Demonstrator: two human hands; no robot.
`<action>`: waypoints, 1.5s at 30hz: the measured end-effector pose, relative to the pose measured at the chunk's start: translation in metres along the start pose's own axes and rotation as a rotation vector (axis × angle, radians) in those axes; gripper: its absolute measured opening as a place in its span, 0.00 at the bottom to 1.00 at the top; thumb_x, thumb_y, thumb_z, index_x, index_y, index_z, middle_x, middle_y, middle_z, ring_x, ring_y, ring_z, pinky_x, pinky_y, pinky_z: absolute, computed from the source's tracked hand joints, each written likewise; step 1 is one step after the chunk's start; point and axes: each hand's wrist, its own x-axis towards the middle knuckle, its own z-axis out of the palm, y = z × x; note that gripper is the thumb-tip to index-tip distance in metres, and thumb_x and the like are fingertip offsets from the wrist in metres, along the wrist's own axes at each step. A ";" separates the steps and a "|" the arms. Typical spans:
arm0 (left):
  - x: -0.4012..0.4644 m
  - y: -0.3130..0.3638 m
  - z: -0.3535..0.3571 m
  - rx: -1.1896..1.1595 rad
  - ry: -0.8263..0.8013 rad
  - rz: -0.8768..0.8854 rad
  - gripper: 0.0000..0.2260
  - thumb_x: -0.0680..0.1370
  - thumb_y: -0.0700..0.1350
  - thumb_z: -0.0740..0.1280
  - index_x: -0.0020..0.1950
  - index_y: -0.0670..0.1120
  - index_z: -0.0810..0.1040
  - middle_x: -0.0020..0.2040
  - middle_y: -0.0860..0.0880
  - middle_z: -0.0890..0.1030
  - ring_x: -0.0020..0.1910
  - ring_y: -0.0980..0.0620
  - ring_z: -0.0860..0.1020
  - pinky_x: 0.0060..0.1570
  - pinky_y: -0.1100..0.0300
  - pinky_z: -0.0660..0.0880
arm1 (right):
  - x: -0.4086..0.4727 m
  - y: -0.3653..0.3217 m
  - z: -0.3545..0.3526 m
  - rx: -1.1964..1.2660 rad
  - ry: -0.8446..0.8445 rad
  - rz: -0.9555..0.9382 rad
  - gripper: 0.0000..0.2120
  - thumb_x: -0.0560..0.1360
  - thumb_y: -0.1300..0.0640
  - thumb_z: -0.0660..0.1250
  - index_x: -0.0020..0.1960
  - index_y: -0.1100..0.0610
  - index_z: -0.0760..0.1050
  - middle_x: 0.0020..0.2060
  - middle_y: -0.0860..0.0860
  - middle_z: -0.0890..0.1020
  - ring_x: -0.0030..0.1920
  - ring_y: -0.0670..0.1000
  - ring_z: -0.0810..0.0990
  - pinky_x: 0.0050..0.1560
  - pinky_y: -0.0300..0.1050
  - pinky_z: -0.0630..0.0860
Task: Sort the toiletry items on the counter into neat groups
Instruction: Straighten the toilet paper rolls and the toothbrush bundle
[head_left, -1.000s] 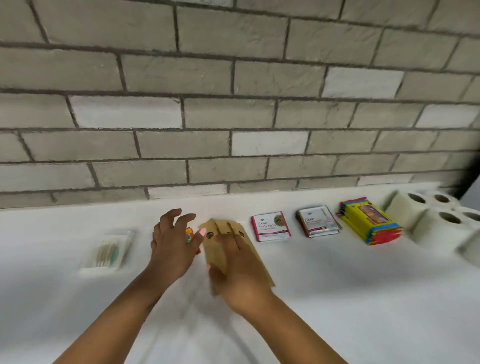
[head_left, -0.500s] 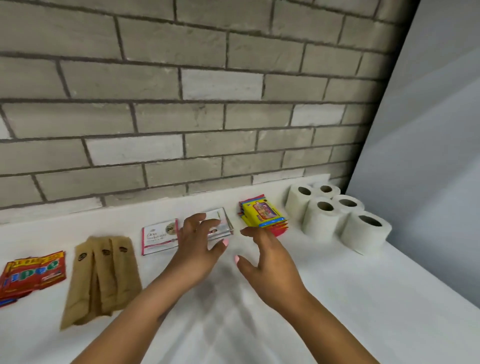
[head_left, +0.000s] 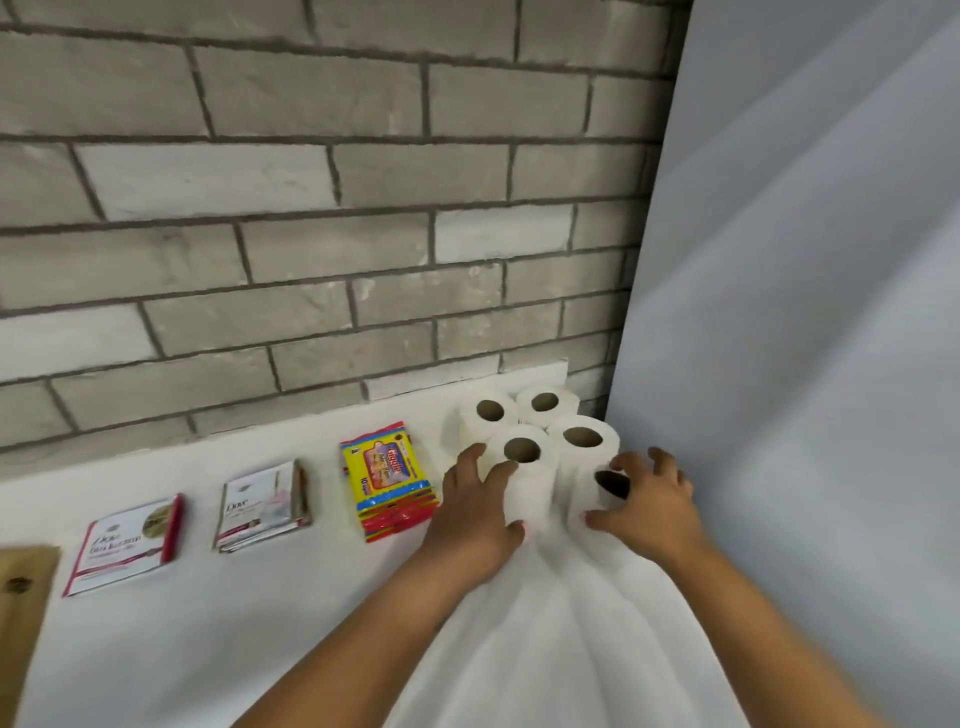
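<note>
Head view: my left hand has its fingers curled round the front-left toilet roll, and my right hand grasps the front-right roll. All five stand touching in the worktop corner. I judge them light and soft, so hold the sides gently.

Toilet rolls, centre right: soft matt white paper, brown cardboard cores. Yellow packets beside them: glossy plastic film. Soap boxes lower left: smooth printed card. Counter: matt white cloth, wrinkled. Wall across top: rough grey brick.
</note>
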 end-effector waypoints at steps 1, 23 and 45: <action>0.009 0.005 0.006 0.050 0.018 0.005 0.30 0.75 0.50 0.66 0.74 0.53 0.58 0.76 0.48 0.47 0.75 0.45 0.51 0.68 0.54 0.65 | 0.006 0.007 0.002 0.026 -0.015 -0.003 0.35 0.62 0.48 0.76 0.66 0.49 0.67 0.72 0.55 0.58 0.70 0.59 0.62 0.67 0.51 0.66; 0.119 0.010 -0.012 0.093 -0.168 -0.294 0.27 0.75 0.48 0.65 0.73 0.52 0.61 0.75 0.44 0.47 0.59 0.40 0.73 0.57 0.56 0.70 | 0.136 -0.016 -0.004 -0.050 -0.275 -0.272 0.28 0.73 0.59 0.64 0.69 0.40 0.64 0.74 0.52 0.54 0.71 0.58 0.64 0.67 0.47 0.67; 0.126 0.016 -0.007 -0.266 -0.548 -0.353 0.27 0.72 0.45 0.67 0.71 0.47 0.67 0.73 0.51 0.55 0.51 0.49 0.80 0.46 0.55 0.81 | 0.107 0.023 -0.030 -0.097 -0.487 -0.275 0.31 0.71 0.54 0.70 0.68 0.35 0.62 0.62 0.50 0.66 0.58 0.55 0.73 0.55 0.43 0.74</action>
